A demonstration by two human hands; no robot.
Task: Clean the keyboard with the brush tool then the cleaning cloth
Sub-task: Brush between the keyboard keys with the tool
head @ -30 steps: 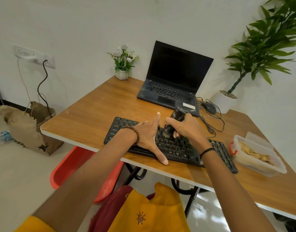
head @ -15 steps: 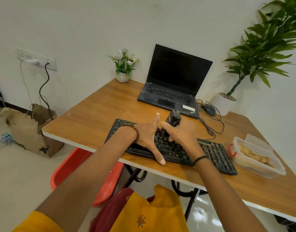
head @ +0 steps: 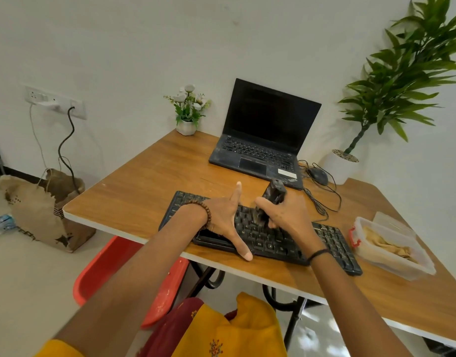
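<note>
A black keyboard [head: 332, 240] lies along the near edge of the wooden table [head: 144, 191]. My left hand [head: 225, 217] rests spread across the keyboard's left half, forefinger and thumb stretched wide apart. My right hand [head: 286, 215] grips a dark brush tool [head: 272, 195] held upright, its bristles down on the middle keys. A beige cleaning cloth [head: 386, 247] sits crumpled inside a clear plastic box [head: 399, 266] at the right end of the keyboard.
An open black laptop [head: 263, 140] stands behind the keyboard, with a wired mouse [head: 317, 175] and cables to its right. A small flower pot [head: 187, 124] and a tall potted plant [head: 342, 163] stand at the back. A red chair [head: 98, 276] sits below the table.
My right hand has swept the brush a little left and back across the middle keys. The left hand stays spread on the keyboard. The view has shifted slightly.
</note>
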